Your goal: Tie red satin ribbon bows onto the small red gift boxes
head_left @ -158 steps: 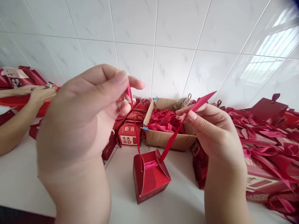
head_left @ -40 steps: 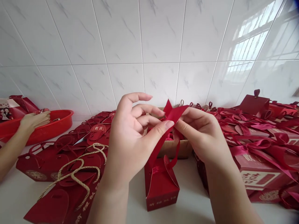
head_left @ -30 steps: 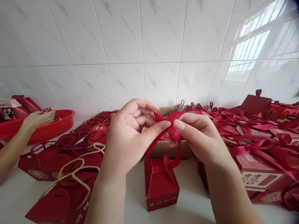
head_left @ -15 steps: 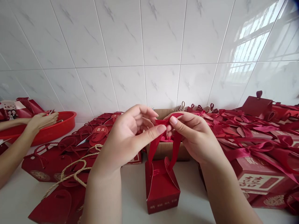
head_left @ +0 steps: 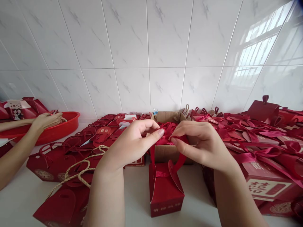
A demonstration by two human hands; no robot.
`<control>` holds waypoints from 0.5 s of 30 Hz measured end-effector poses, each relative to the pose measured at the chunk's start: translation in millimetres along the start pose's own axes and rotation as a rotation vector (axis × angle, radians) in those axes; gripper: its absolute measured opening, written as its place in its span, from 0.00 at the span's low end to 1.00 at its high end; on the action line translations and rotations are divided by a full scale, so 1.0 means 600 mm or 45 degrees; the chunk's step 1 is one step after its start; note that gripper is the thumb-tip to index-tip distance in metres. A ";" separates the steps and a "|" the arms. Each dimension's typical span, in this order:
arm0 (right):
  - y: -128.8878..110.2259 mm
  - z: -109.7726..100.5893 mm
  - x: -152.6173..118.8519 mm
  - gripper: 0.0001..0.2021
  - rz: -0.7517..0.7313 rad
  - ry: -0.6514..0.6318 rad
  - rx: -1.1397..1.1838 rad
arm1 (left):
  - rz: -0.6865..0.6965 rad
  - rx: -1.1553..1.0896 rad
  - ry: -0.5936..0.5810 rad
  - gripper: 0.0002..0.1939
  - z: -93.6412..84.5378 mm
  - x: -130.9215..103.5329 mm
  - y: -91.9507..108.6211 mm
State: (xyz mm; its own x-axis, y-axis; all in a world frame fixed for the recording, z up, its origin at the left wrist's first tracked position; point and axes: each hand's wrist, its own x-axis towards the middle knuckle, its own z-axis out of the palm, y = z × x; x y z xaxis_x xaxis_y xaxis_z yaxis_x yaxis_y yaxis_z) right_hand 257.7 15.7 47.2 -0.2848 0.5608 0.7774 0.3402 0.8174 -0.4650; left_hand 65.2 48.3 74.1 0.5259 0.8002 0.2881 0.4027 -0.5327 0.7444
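Note:
In the middle of the white table stands a small dark red gift box (head_left: 167, 192), its top flaps folded together. A red ribbon (head_left: 180, 162) runs up from slots in the flaps to both hands. My left hand (head_left: 139, 138) pinches one part of the ribbon between thumb and fingers. Just to its right, my right hand (head_left: 196, 140) is closed on another part, thumb against the fingers. The ribbon between the fingertips is partly hidden, so I cannot tell whether it is knotted. Behind the hands sits an open cardboard box (head_left: 163, 153) holding red ribbons.
Red gift boxes with cords (head_left: 50, 164) crowd the left, one with a cream rope (head_left: 82, 168). Ribboned gift boxes (head_left: 267, 179) are heaped on the right. Another person's hands (head_left: 49, 121) work over a red basin (head_left: 60, 129) at far left. A tiled wall (head_left: 165, 37) stands behind.
Both hands have come down slightly, still pinching the ribbon, and the fingertips have shifted on it. The view has moved slightly, and the cardboard box shows more behind the hands.

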 end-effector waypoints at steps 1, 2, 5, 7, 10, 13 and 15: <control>-0.001 0.000 -0.001 0.06 -0.038 -0.003 -0.087 | -0.013 0.013 0.012 0.14 0.000 -0.001 -0.001; -0.001 0.001 -0.001 0.06 -0.067 -0.005 -0.156 | -0.025 0.019 0.018 0.14 -0.001 -0.001 -0.002; 0.001 0.003 -0.002 0.07 -0.108 -0.009 -0.305 | -0.042 0.001 0.016 0.14 0.000 -0.002 0.000; 0.003 0.005 -0.001 0.07 -0.109 -0.008 -0.373 | -0.037 -0.011 0.004 0.14 0.000 -0.003 0.002; 0.005 0.007 0.000 0.07 -0.094 -0.001 -0.410 | -0.012 0.024 -0.005 0.13 -0.001 -0.004 0.005; 0.007 0.006 0.001 0.06 -0.082 0.030 -0.409 | 0.027 0.065 -0.008 0.12 -0.002 -0.004 0.004; 0.009 0.005 0.001 0.07 -0.069 0.045 -0.391 | 0.048 0.087 -0.007 0.13 -0.002 -0.004 0.003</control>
State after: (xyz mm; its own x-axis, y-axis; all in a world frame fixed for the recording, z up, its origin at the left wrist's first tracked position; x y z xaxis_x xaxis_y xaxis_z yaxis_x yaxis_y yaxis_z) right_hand 256.7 20.8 43.5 -0.2802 0.5084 0.8143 0.5816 0.7648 -0.2773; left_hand 63.9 45.8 75.4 0.5460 0.7777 0.3117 0.4323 -0.5802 0.6903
